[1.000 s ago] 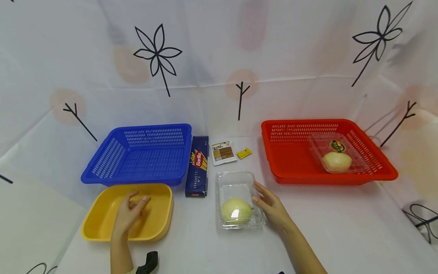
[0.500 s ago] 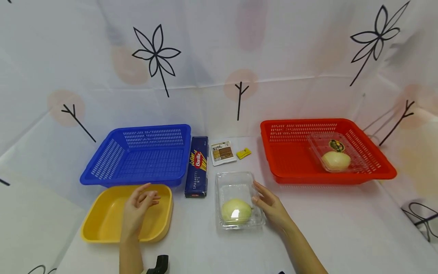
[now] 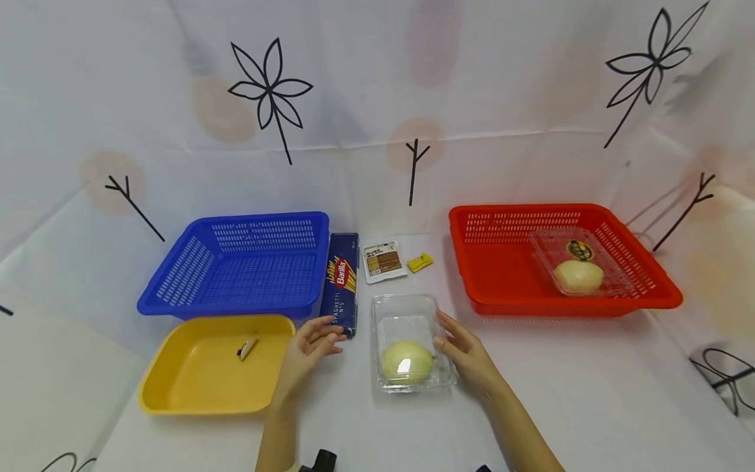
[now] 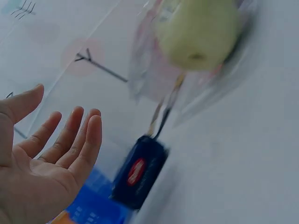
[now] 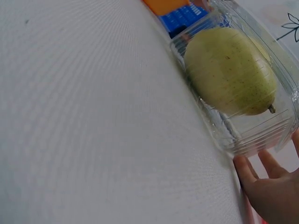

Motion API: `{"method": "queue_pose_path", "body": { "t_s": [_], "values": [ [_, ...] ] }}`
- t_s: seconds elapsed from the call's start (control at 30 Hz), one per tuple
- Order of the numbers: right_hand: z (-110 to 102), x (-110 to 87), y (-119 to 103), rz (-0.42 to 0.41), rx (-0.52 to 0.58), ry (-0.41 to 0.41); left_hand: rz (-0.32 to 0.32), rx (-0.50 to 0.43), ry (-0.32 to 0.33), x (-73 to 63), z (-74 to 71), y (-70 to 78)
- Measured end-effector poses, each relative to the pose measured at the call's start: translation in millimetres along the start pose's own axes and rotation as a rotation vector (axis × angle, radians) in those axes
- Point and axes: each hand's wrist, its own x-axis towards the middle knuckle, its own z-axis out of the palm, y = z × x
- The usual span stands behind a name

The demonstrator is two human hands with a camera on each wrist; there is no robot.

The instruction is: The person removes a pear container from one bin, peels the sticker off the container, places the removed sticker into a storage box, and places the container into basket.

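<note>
A clear plastic clamshell box [image 3: 406, 321] with a pale yellow-green, melon-like fruit [image 3: 407, 362] inside lies on the white table. My right hand [image 3: 466, 354] touches the box's right side with its fingertips, thumb apart from the fingers. In the right wrist view the fingers [image 5: 268, 165] are at the end wall of the box, by the fruit's stem. To the left of the box, my left hand [image 3: 309, 357] hovers with relaxed fingers and holds nothing. It passes in front of the lower end of a blue spaghetti box [image 3: 339, 288]. A small pale piece with a dark end [image 3: 248, 347] lies in the yellow basin [image 3: 194, 387].
Behind the basin stands a blue basket [image 3: 259, 282]. At the right, a red basket [image 3: 489, 262] contains another clear box [image 3: 613, 282] with a pale fruit. A flat food packet [image 3: 385, 262] and a small yellow packet [image 3: 420, 263] lie beyond the middle box.
My left hand has moved right, from over the yellow basin to beside the clear box. The small pale piece in the basin now shows. My right hand stays put.
</note>
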Motion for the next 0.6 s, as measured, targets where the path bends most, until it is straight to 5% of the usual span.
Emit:
{"method": "queue_pose_path", "body": {
  "t_s": [0.23,0.6],
  "values": [
    [1,-0.6,0,-0.01,-0.01,0.01,-0.066,-0.029,-0.028,6.7,27.6,-12.9],
    [1,-1.0,0,-0.015,-0.02,0.014,-0.148,0.037,-0.123,12.1,43.8,-20.3]
  ]
}}
